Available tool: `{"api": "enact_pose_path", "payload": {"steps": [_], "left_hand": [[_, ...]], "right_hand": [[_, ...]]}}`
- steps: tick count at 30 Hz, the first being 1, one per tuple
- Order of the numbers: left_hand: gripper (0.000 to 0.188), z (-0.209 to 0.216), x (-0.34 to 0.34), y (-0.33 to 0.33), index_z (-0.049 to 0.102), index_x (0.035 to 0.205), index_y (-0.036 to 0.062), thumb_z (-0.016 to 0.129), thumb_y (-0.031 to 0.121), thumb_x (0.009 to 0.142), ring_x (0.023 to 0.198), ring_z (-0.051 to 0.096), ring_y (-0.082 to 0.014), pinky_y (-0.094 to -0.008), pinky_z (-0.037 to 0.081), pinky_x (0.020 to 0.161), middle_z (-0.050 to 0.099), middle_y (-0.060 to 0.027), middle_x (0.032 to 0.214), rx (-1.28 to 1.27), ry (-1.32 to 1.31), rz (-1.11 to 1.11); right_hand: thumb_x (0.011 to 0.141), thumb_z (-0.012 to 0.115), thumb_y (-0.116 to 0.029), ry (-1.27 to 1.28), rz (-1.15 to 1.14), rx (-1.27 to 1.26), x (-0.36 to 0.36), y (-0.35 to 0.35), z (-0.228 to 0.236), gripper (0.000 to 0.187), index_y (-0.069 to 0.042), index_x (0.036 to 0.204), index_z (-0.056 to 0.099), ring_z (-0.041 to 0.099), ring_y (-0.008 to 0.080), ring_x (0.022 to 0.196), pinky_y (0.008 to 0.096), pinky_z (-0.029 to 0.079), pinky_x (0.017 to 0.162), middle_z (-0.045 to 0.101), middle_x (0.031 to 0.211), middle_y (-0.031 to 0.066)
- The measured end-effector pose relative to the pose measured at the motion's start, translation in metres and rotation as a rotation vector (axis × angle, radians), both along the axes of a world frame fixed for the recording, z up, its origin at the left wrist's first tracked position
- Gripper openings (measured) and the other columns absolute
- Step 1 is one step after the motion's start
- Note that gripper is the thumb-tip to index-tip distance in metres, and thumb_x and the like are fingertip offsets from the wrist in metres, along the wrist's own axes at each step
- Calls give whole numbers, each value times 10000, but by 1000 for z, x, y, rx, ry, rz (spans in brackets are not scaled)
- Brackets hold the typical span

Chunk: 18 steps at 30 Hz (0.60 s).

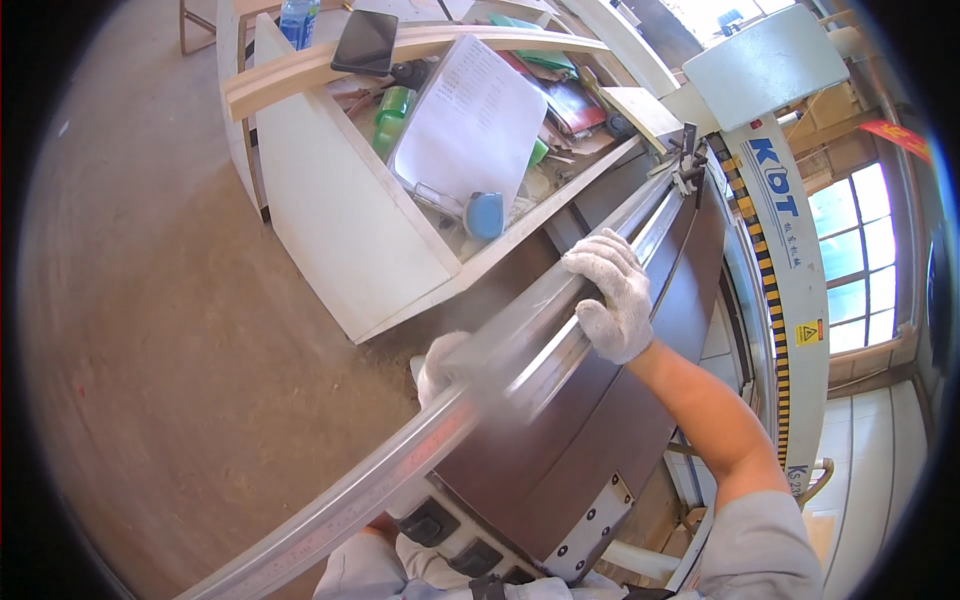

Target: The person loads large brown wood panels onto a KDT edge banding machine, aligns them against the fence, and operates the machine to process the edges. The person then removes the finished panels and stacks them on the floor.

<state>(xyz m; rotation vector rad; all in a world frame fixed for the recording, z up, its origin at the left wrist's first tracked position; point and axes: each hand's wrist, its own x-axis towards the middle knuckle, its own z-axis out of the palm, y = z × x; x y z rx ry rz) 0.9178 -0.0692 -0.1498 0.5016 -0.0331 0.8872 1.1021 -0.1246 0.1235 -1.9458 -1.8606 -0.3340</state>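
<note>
A long silver metal bar [380,465] runs diagonally from the lower left up to the far right. It passes over a dark brown machine table [560,460]. My right hand [618,300], in a white knit glove, is closed over the bar's upper stretch, thumb bent apart from the fingers. Beyond the bar's left side is my gloved left hand [440,365], against its edge, with most of its fingers hidden. A hazy blur covers the middle of the bar between the two hands. At the bar's far end sits a dark metal clamp-like fitting [686,165].
Ahead stands a white-sided box [345,190] with a clipboard of paper [470,120], a blue tape measure [484,215] and scraps. A black phone [365,43] lies on its wooden rail [280,82]. A pale machine beam [790,250] with a striped edge arches along the right.
</note>
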Motion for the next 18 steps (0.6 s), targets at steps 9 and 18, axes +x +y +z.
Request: {"api": "enact_pose_path", "payload": {"steps": [9, 18], "left_hand": [[573, 67, -4, 113, 660, 1336, -29, 841, 223, 854, 1058, 704, -194, -363, 572, 954, 763, -87, 1107, 837, 240, -562], [498, 45, -20, 38, 656, 1325, -21, 836, 253, 951, 1090, 709, -268, -418, 572, 960, 731, -140, 1173, 439, 375, 54]], "right_hand": [[971, 708, -465, -18, -32, -13, 6, -8, -4, 468, -45, 1172, 754, 724, 429, 1152, 573, 477, 1136, 765, 1167, 189], [945, 722, -434, 25, -12, 11, 7, -6, -1, 448, -42, 1160, 756, 727, 423, 1133, 560, 489, 1119, 766, 1151, 180]]}}
